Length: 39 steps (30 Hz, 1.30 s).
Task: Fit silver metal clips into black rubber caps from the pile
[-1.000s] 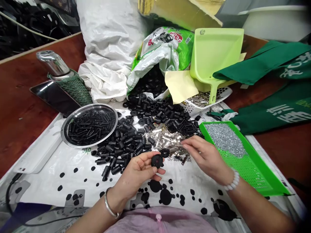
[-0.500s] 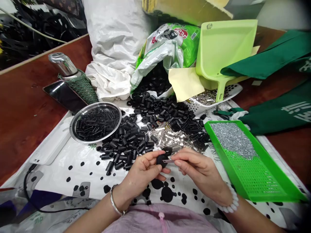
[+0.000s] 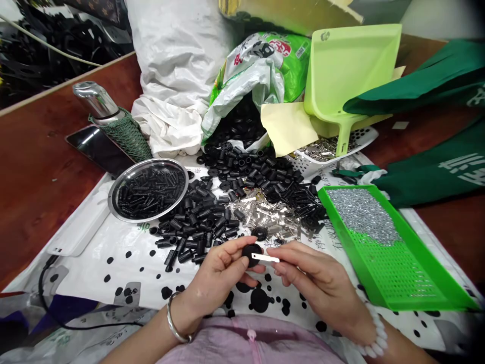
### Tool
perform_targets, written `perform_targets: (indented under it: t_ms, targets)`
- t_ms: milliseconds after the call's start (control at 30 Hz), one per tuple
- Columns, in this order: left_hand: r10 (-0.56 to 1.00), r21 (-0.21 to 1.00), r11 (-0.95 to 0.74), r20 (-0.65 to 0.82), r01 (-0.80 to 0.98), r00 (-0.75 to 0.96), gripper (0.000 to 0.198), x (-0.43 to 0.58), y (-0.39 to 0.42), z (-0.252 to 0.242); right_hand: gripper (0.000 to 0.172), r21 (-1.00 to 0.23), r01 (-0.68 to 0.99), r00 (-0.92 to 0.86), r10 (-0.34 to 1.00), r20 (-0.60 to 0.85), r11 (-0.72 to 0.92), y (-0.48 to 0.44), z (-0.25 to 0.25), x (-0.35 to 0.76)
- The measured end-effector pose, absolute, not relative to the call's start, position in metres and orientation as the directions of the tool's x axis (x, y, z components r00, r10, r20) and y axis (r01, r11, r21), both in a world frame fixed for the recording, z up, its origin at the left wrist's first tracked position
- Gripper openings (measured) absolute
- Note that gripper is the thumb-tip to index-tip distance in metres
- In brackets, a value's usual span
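Between the thumb and fingers of my left hand (image 3: 223,270) is a round black plastic cap (image 3: 250,250). My right hand (image 3: 314,275) pinches one end of a small flat metal strip (image 3: 265,258) with a hole near its other end. That holed end lies over the face of the cap; whether it is seated in the cap I cannot tell. Just beyond my fingers lies another round black piece (image 3: 259,233), beside a pile of shiny metal strips (image 3: 265,212). Black cylindrical plastic parts (image 3: 197,217) are heaped to the left of the strips.
A steel dish (image 3: 185,189) of black ribbed pieces stands left. On the right is a green tray (image 3: 435,298) with small silvery parts. Behind are an open bag (image 3: 295,65) spilling black parts, a light green dustpan (image 3: 352,71) and a white basket (image 3: 369,139). A metal flask (image 3: 98,101) leans back left.
The metal strip has turned so its flat face catches the light, and its holed end now overlaps the cap. My right hand has shifted slightly right and down.
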<state>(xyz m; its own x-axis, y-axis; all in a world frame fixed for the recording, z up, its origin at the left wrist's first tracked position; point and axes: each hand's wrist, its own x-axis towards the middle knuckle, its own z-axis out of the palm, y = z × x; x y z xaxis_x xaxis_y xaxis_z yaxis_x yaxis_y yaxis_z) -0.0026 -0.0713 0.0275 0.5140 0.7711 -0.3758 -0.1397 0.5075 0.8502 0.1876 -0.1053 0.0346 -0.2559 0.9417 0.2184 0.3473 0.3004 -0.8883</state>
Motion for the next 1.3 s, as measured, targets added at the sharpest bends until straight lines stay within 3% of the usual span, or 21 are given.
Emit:
perform_targets:
  t_ms: [200,367,600,933,1133,1300]
  targets:
    - [0.768,0.848,0.515,-0.393,-0.124,0.505,0.05,-0.002,-0.072,0.025,0.027,-0.702,0.507,-0.324,0.865,0.383,0.501,-0.106,0.034,0.186]
    - [0.761,0.875,0.467,-0.322,-0.13,0.563,0.045,-0.009,-0.074,0.026,0.025,-0.526,0.607,-0.38,0.798,0.467,0.596,-0.107,0.04,0.185]
    - [0.723,0.84,0.492,-0.247,-0.229,0.645,0.038,-0.02,-0.075,0.02,0.017,-0.328,0.65,-0.459,0.698,0.549,0.686,-0.11,0.042,0.178]
    - [0.731,0.719,0.552,-0.171,-0.423,0.661,0.037,-0.009,-0.076,0.003,0.009,-0.58,0.545,-0.373,0.795,0.479,0.605,-0.105,0.028,0.171]
    - [0.728,0.742,0.538,-0.171,-0.4,0.664,0.034,-0.005,-0.077,0.003,0.015,-0.768,0.404,-0.336,0.862,0.381,0.497,-0.1,0.022,0.172]
    - [0.759,0.866,0.404,-0.136,-0.296,0.636,0.035,-0.005,-0.077,0.003,0.016,-0.858,0.368,-0.296,0.92,0.257,0.358,-0.095,0.019,0.176]
